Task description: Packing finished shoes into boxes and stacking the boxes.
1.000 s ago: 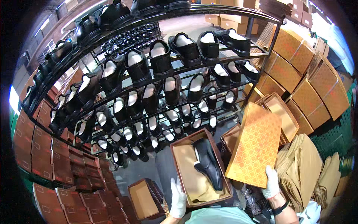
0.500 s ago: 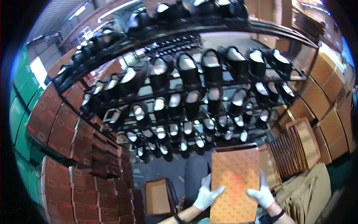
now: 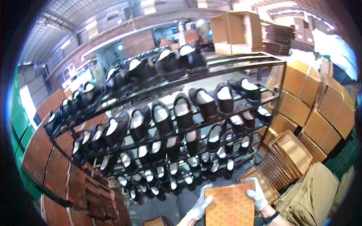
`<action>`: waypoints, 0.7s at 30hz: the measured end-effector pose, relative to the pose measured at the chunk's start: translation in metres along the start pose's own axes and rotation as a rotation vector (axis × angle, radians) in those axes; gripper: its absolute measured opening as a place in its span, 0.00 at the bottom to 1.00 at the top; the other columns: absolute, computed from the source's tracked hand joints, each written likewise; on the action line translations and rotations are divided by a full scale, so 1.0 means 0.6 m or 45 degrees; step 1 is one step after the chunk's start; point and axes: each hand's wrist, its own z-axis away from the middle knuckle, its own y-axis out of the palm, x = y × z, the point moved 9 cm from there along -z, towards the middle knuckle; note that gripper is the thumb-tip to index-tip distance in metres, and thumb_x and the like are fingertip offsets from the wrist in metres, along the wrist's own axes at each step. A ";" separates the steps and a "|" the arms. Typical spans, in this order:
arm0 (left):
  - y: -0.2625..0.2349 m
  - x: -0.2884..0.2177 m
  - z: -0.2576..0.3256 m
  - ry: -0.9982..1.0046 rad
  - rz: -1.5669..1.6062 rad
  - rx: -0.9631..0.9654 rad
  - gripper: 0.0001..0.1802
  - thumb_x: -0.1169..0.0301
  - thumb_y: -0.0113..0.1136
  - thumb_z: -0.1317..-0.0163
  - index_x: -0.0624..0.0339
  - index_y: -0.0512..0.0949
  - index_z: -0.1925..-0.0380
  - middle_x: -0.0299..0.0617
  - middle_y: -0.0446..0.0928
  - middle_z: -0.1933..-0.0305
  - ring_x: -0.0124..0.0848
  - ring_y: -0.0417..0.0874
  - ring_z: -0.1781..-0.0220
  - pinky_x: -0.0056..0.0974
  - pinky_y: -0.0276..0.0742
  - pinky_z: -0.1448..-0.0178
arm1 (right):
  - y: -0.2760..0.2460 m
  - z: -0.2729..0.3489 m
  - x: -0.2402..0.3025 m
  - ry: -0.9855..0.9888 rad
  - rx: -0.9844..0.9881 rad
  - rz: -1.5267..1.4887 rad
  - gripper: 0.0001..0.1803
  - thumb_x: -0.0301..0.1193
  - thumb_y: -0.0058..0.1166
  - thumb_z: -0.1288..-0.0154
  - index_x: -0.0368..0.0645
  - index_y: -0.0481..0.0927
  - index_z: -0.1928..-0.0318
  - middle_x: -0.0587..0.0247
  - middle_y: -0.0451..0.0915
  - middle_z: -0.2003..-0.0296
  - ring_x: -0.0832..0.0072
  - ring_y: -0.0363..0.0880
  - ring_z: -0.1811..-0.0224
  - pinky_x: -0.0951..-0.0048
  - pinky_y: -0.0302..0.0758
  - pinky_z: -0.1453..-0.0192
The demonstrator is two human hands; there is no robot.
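A flat orange-brown patterned shoe box [image 3: 230, 205] is held upright low in the picture, its lower part cut off by the edge. My left hand [image 3: 202, 202], in a white glove, grips its left side. The right side is gripped by my right hand [image 3: 258, 193], also white-gloved, its thumb toward the near face. Beyond stands a black metal rack [image 3: 281, 77] with several tiers of black shoes [image 3: 160, 118], white inside. To the right of my right hand, open box trays [image 3: 290, 150] stand nested in a leaning row.
Brown paper sheets [image 3: 309, 194] lie heaped at lower right. Tan cartons [image 3: 301, 77] are stacked behind them. Reddish-brown boxes [image 3: 56, 184] and green boxes [image 3: 20, 132] line the left. A large open carton [image 3: 222, 34] is beyond the rack. Another tray [image 3: 156, 221] shows at the bottom edge.
The view has tilted up, and the rack sits lower and farther left in it. The shoe box is also lower in the picture, still between both hands.
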 end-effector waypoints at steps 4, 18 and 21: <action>0.033 -0.011 -0.018 0.064 -0.183 -0.014 0.34 0.62 0.74 0.26 0.56 0.70 0.25 0.43 0.79 0.34 0.33 0.79 0.32 0.41 0.76 0.27 | -0.067 -0.003 -0.022 0.003 -0.116 0.219 0.31 0.38 0.72 0.34 0.37 0.78 0.36 0.61 0.86 0.48 0.70 0.83 0.43 0.63 0.78 0.32; 0.427 -0.430 -0.093 0.803 -0.486 0.375 0.60 0.66 0.74 0.32 0.59 0.46 0.09 0.52 0.54 0.09 0.43 0.61 0.11 0.49 0.59 0.10 | -0.137 -0.133 0.417 -0.692 0.063 -0.207 0.43 0.25 0.51 0.26 0.34 0.57 0.13 0.78 0.74 0.68 0.88 0.63 0.79 0.81 0.60 0.78; 0.514 -0.588 -0.244 0.727 -0.174 0.434 0.55 0.72 0.68 0.29 0.63 0.46 0.09 0.55 0.69 0.17 0.42 0.77 0.22 0.47 0.77 0.22 | -0.050 -0.328 0.678 -0.553 0.162 -0.107 0.23 0.41 0.62 0.22 0.39 0.83 0.36 0.65 0.89 0.52 0.75 0.88 0.52 0.69 0.86 0.44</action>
